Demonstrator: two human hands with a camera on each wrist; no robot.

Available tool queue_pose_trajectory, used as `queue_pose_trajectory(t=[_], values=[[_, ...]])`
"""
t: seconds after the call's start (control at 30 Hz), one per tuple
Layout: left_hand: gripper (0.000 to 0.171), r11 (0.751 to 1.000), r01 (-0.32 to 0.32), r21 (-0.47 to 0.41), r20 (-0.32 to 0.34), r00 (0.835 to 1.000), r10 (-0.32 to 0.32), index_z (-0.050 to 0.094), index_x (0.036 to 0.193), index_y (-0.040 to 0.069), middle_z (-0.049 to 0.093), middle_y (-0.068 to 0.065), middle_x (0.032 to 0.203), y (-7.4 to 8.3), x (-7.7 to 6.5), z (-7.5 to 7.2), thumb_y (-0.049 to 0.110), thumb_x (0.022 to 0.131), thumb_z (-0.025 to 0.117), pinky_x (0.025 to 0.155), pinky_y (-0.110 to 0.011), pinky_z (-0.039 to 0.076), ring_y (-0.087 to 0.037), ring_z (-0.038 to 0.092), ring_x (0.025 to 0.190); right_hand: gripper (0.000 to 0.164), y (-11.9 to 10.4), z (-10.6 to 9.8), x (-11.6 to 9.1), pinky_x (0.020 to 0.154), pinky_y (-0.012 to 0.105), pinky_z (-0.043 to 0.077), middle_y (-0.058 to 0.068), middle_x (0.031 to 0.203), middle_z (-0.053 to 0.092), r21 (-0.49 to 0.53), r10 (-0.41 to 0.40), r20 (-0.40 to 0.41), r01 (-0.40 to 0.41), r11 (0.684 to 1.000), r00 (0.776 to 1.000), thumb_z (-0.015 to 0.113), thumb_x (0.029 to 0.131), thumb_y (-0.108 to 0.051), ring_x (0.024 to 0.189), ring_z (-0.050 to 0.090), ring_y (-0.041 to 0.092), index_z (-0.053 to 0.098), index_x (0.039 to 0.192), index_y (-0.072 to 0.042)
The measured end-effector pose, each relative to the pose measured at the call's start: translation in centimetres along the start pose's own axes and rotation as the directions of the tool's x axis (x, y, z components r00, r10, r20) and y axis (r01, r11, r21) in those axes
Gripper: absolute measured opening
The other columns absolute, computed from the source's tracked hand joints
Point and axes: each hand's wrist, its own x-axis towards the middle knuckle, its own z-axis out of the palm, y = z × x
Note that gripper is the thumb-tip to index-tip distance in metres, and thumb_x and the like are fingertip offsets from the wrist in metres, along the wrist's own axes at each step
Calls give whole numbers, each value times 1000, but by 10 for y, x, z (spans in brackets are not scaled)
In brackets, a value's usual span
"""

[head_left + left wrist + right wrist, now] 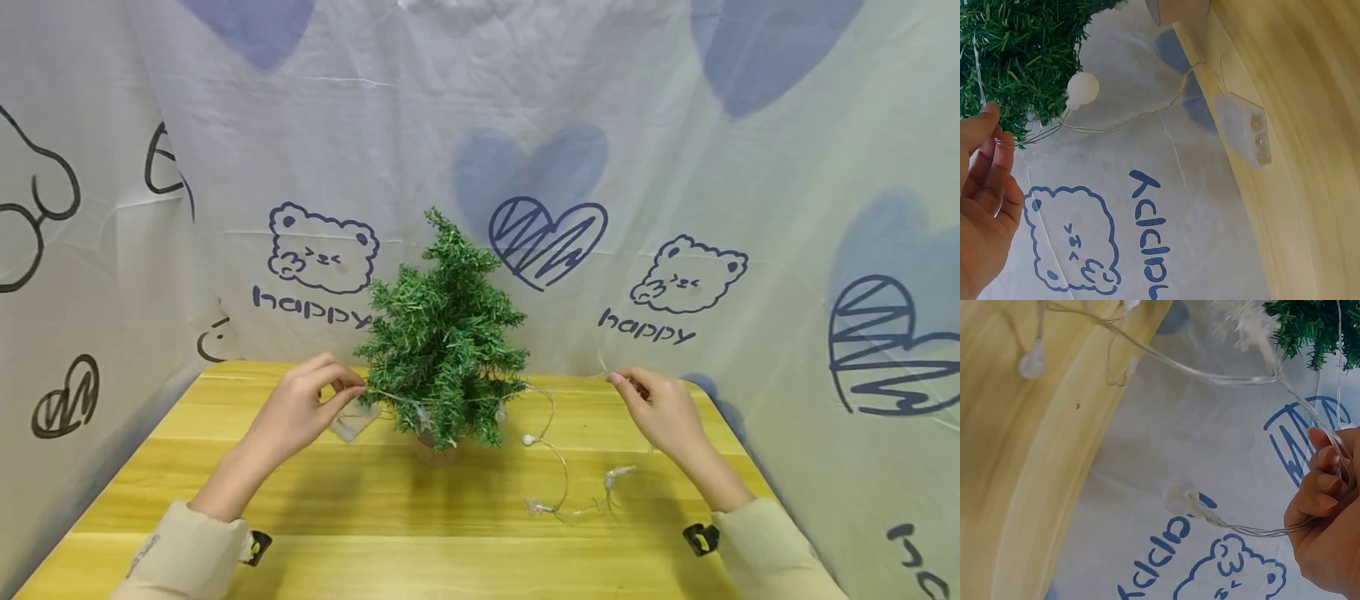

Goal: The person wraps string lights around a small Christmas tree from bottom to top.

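Observation:
A small green artificial Christmas tree (446, 333) stands upright in a pot (437, 451) at the middle of the table. A thin clear string of lights (556, 457) runs across the lower front branches and trails onto the wood at the right. At the tree's left edge, my left hand (300, 408) pinches the string between thumb and forefinger. A translucent battery box (1244, 129) sits by that hand, joined to the wire. To the right of the tree, my right hand (660, 412) holds another stretch of the string, its fingers curled round the wire (1337, 447).
The wooden table (420, 558) is backed by a pale cloth curtain (420, 117) printed with hearts and bears. Several small bulbs (529, 440) of the string hang or lie between the tree and my right arm. Each wrist wears a dark device (701, 539).

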Motion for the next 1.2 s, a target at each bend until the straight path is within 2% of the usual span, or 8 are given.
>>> queue_pose_trajectory(t=[0.2,0.43,0.63,0.87,1.07,1.2], values=[[29,1000,-5,13,23,1000,4,75,93,8,69,3,92,-6,-1,2,-12,76,85,71,-29,60,-10,66,80,24,-5,7,19,52,28,40,-5,63,53,39,22,42,-24,999,999,62,107,-23,54,44,12,77,106,-5],[24,998,34,60,37,999,-36,75,91,14,67,8,89,-7,-7,5,-3,79,87,67,-27,58,-7,64,77,30,-10,14,46,50,28,38,-1,64,55,74,51,127,-61,995,991,59,109,-28,53,43,13,77,110,-3],[19,993,81,91,43,995,-85,73,88,19,64,11,87,-7,-9,4,8,82,88,64,-26,55,-6,62,77,29,-17,19,71,53,30,39,1,68,57,108,56,156,-74,991,986,60,108,-28,56,45,17,77,110,-4],[19,993,83,89,48,995,-88,73,88,19,64,12,88,-6,-8,3,10,83,88,63,-25,54,-6,61,78,30,-27,20,95,53,31,39,4,69,59,127,43,186,-67,990,982,59,109,-29,55,44,17,76,112,-5],[12,992,107,70,54,992,-111,74,93,19,65,10,92,-4,-1,-3,12,89,83,63,-24,52,-8,62,81,21,-27,19,114,53,28,41,5,71,63,122,-12,201,-13,992,980,65,105,-19,57,47,16,77,107,-2],[6,991,125,55,35,991,-127,76,99,16,67,7,94,-5,12,-16,12,95,77,65,-25,51,-10,62,84,20,-27,16,127,56,29,42,8,76,64,133,-45,253,11,991,967,62,106,-15,61,48,17,76,108,0]])
